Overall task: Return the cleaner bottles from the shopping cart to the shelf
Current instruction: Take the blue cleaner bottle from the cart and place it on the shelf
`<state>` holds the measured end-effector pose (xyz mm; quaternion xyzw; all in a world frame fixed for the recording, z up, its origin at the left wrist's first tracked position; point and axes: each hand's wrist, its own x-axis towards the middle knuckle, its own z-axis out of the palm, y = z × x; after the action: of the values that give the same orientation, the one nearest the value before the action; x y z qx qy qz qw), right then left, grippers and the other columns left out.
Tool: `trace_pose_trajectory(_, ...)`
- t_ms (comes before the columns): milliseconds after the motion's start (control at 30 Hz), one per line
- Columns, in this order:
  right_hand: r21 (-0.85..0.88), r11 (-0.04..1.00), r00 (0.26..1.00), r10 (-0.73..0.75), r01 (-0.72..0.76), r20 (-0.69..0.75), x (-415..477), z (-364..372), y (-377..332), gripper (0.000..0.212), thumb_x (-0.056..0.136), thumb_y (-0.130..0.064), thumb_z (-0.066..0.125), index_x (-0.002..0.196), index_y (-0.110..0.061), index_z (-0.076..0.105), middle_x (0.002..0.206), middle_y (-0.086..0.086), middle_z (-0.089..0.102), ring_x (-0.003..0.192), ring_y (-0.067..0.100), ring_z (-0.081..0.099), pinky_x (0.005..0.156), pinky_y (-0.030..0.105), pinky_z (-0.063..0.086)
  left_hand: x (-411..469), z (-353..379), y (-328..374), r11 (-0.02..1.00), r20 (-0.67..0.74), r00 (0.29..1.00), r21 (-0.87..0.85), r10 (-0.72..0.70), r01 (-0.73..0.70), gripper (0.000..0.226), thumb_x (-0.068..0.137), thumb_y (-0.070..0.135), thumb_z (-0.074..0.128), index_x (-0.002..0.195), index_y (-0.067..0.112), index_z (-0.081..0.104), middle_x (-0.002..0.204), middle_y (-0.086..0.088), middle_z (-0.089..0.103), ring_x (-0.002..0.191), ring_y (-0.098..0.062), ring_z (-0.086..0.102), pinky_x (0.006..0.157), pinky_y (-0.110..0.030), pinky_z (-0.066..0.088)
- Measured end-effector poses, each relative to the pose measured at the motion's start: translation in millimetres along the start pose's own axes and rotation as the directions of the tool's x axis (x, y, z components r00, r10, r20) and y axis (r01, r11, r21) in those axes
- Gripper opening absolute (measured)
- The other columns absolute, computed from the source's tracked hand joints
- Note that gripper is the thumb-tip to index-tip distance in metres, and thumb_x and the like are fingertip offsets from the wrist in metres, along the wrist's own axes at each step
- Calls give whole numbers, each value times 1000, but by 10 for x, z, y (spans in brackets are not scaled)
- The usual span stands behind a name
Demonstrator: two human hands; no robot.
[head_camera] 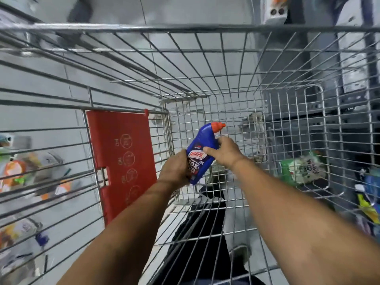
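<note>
We're reaching into the wire shopping cart; its basket shows only one blue cleaner bottle with an orange cap, mid-frame. Left hand wraps the bottle's lower end, right hand grips its upper body, fingers curled round it. Label reads "HARPIC", plus "10X". Red flap with round pictograms sits left of centre on the cart wall. Blurred packaged goods at the left and right frame edges, outside the wire. Open room above the bottle up to the cart rim.
</note>
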<state>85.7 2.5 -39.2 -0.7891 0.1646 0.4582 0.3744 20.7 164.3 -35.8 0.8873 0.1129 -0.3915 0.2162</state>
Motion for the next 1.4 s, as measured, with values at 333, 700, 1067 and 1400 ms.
trace_pose_trajectory(333,102,958,947,-242,268,-211,-1053,-1216,-383,55,69,-39,78,117,-20,57,112,0,67,99,22,65,91,44,53,-619,-770,748,886,-197,877,-72,438,-459,94,54,38,87,132,26,36,114,-4,63,96,-18,59,79,-28,48)
trace_pose_trajectory(700,-15,737,514,-486,676,-706,-3674,-2197,-340,32,72,-35,76,100,-28,62,85,-15,66,66,-12,59,69,15,51,-2203,-1495,2088,471,-463,374,112,804,-875,108,48,46,91,139,24,38,107,13,65,91,-5,62,80,-19,49)
trace_pose_trajectory(1067,-62,784,283,-296,618,-912,-4889,-2091,586,62,68,-39,78,122,-17,57,107,-7,65,95,9,62,92,33,50,-2967,-992,2839,153,-325,120,78,938,-985,96,48,34,93,130,25,44,103,12,67,87,-1,65,77,-20,53)
trace_pose_trajectory(1400,14,940,9,11,341,-1000,-5079,-2216,1400,51,78,-26,70,125,-17,54,121,10,64,110,28,59,96,37,45,-2867,-218,4211,26,17,25,-74,1000,-997,79,69,10,75,137,22,35,127,4,58,110,-12,59,92,-30,49)
